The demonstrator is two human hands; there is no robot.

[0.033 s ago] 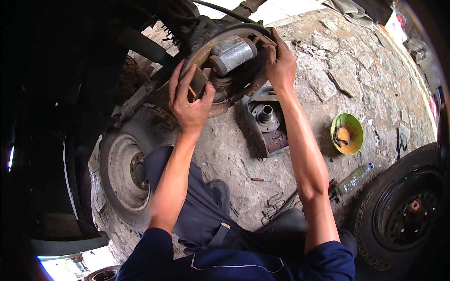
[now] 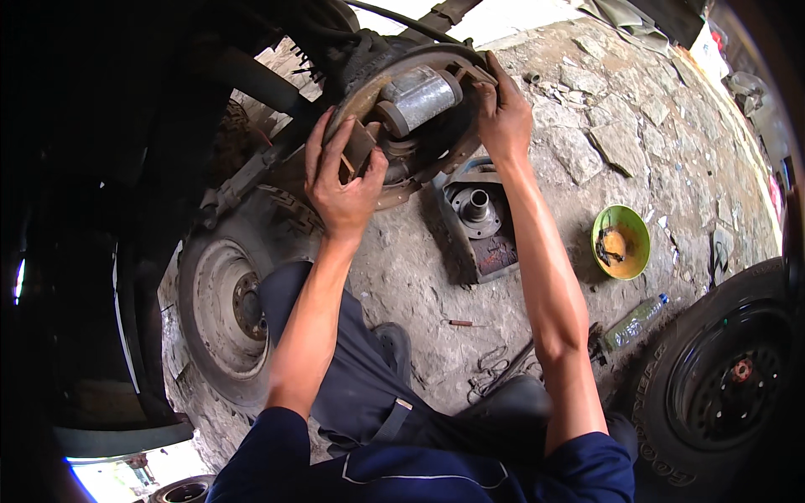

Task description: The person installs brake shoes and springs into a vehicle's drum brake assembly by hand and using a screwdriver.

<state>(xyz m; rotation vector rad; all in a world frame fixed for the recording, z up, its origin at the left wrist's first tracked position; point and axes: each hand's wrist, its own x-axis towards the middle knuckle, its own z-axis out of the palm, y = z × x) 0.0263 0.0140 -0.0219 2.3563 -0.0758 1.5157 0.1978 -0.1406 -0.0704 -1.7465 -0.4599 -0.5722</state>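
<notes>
Left grip [image 2: 344,199] and right grip [image 2: 506,130] hold brake assembly [image 2: 419,101] (rounded)

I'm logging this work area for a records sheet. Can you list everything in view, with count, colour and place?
Round plate: one, brown-grey, top centre
Cylinder: one, silver, on the plate
Brown pieces: two, brown, one at each hand
Tray: one, blue-grey, floor centre
Flanged hub: one, grey, in the tray
Bowl: one, green, right; dark item inside
Bottle: one, clear green, blue cap, below the bowl
Wheels: at least three, black tyres, right, left, lower left
Thin tool: one, brown handle, floor centre
Stone slabs: several, grey, upper right
Vehicle parts: many, dark, left, mostly too dark to count
Sleeves: two, navy, bottom
Left hand, right hand: one each, bare, at the plate
</notes>
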